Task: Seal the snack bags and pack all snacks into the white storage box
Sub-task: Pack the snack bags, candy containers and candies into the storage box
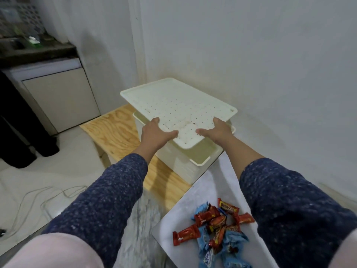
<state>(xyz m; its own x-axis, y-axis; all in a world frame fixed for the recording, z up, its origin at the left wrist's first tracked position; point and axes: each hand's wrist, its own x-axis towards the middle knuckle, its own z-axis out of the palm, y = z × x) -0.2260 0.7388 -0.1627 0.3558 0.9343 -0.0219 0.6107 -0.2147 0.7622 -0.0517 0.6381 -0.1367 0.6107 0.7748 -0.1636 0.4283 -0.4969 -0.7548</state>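
The white storage box [180, 165] stands on a plywood bench against the wall. Its perforated white lid [177, 105] is lifted off the rim and tilted, so the near part of the box is open. My left hand [155, 133] grips the lid's near left edge, thumb on top. My right hand [217, 129] grips the near right edge the same way. A heap of red and blue wrapped snacks [216, 227] lies on a pale marble-look surface at the lower right, below my right forearm. What is inside the box is hidden.
The plywood bench [114, 130] runs leftward from the box. The marble-look tabletop [185, 206] holds the snacks. White walls close in behind and to the right. A cabinet [61, 97] stands at the left, and cables [48, 198] lie on the floor.
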